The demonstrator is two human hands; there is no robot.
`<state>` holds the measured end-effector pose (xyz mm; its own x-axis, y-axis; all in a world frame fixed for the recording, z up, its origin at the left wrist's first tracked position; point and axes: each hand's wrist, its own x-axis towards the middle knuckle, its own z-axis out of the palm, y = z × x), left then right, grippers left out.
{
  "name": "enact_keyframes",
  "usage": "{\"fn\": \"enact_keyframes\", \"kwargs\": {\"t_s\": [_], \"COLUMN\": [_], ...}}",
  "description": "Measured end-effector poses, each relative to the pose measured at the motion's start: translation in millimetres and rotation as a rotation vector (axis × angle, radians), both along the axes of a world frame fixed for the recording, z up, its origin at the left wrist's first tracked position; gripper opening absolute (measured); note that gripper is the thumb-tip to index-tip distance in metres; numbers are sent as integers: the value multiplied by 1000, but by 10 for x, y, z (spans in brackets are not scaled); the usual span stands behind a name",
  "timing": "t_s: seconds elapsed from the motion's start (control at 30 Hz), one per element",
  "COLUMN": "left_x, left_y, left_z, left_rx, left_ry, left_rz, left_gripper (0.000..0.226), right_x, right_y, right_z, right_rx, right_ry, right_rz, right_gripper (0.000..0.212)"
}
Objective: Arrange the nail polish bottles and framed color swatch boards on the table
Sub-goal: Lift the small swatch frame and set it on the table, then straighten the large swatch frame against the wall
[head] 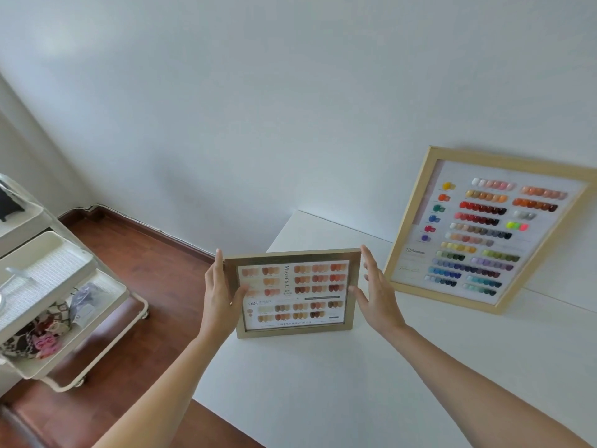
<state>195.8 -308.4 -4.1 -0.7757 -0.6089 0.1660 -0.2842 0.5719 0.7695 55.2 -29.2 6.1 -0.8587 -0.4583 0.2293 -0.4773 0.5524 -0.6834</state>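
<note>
A small framed swatch board [294, 294] with brown and orange nail samples stands upright near the left edge of the white table [371, 376]. My left hand [221, 294] grips its left side, thumb on the glass. At the frame's right side is my right hand [374, 294], its fingers spread; the thumb touches the front. A large framed swatch board [484, 227] with many colour rows leans against the wall at the back right. No nail polish bottles are in view.
A white rolling cart [64, 305] with trays stands on the wooden floor to the left; its lower tray holds cloth items and pouches. The white wall runs behind the table. The table's left edge lies just under the small frame.
</note>
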Motion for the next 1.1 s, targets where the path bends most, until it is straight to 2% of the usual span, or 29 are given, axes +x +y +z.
{"fn": "enact_keyframes", "kwargs": {"t_s": [0.2,0.3,0.47,0.57,0.73,0.9,1.1], "left_x": [-94,-263,-624,-855,-1267,-1783,-2349], "left_y": [413,804,1664,2156,2723,2862,2815], "left_z": [389,626,931,997,897,754,601], "left_rx": [-165,-264,-301,-259,-173,-39,51], "left_ry": [151,260,358,341,218,104,91], "left_rz": [29,-45,-265,-362,-430,-376,-316], "left_gripper": [83,73,66,65,62,63,69], "right_x": [-23,-44,-98,-156,-340,-653,-1111], "right_y": [437,792,1556,2030,2636,2898,2946], "right_z": [143,248,427,511,604,603,512], "right_rx": [-37,-44,-34,-15,25,43,45], "right_ry": [46,60,114,105,94,63,19], "right_rz": [-39,-92,-179,-244,-349,-457,-537], "right_gripper": [87,83,81,74,75,78,78]}}
